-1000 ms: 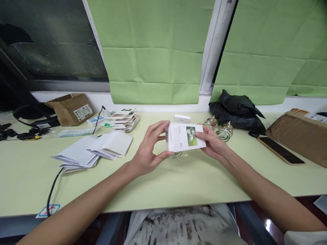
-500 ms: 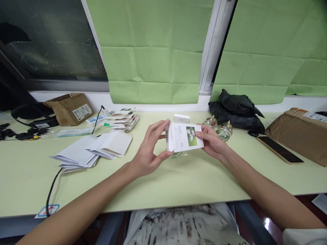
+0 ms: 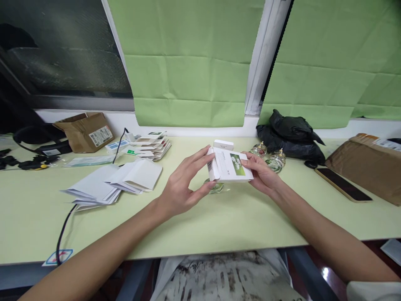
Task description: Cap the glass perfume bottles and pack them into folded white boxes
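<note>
A small white cardboard box (image 3: 224,164) printed with a white-flower picture is held above the table, tilted, its left end flap loose. My right hand (image 3: 262,172) grips its right end, thumb on the front beside the picture. At the box's left end, my left hand (image 3: 185,180) spans the edge with fingertips at the top corner and thumb at the bottom corner. Under the box, partly hidden, lies a clear glass ornament with green (image 3: 216,187). Just behind is a small white block-shaped case (image 3: 223,144).
Flat white unfolded boxes (image 3: 131,177) and a stack of printed cartons (image 3: 150,146) lie left. Further left stands an open brown box (image 3: 86,133). At right are glass ornaments (image 3: 275,161), a black plastic bag (image 3: 290,138), a phone (image 3: 343,184) and a brown parcel (image 3: 366,167). A black cable (image 3: 64,234) crosses the left side.
The box has tipped back and shifted slightly right in my hands. My left fingers have moved onto the flap end, and more of the glass ornament beneath shows.
</note>
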Motion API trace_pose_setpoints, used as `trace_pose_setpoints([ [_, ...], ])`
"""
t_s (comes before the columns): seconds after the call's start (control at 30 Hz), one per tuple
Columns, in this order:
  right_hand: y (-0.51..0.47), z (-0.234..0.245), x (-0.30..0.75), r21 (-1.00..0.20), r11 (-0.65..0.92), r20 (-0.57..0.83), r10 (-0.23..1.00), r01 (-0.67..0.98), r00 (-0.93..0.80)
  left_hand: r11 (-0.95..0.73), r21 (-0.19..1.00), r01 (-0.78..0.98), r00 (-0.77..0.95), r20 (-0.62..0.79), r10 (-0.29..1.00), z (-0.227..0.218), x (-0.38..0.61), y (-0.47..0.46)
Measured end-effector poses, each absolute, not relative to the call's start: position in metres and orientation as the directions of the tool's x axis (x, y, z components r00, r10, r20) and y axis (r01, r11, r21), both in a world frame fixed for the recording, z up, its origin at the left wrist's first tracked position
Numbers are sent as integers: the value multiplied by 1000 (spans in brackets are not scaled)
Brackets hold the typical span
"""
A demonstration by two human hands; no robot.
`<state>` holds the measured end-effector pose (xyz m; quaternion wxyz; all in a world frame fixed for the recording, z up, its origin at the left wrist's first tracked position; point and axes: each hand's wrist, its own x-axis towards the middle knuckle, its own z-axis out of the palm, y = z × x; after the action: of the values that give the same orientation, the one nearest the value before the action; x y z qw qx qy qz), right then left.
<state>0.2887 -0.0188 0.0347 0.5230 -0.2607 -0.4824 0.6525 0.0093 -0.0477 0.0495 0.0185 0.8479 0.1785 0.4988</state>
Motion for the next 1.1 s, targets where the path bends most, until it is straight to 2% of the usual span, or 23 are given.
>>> trace_pose_setpoints([
  [0.07,-19,34,288,-901,0,156,933,-433,-324,-930,237,281,409,847,339,50,11,-50],
  [0.27,-20,32,284,-901,-56,112,928,-431,-355,-889,429,157,318,831,457,52,22,-59],
  [0.37,-20,31,284,-902,-77,99,921,-425,-376,-872,471,132,287,824,488,50,27,-63],
  [0.53,-20,31,285,-905,-78,100,916,-418,-389,-881,465,85,254,845,470,47,31,-64],
  [0.67,-21,31,285,-906,-77,96,921,-416,-379,-885,445,138,280,840,466,49,28,-63],
  [0.97,-18,28,285,-907,-104,65,923,-408,-380,-903,245,354,319,876,363,47,23,-58],
  [1.03,-19,27,284,-908,-98,65,928,-406,-368,-886,251,389,314,868,384,49,24,-60],
  [1.1,-20,28,282,-912,-81,69,936,-401,-346,-858,317,405,300,840,452,53,25,-62],
])
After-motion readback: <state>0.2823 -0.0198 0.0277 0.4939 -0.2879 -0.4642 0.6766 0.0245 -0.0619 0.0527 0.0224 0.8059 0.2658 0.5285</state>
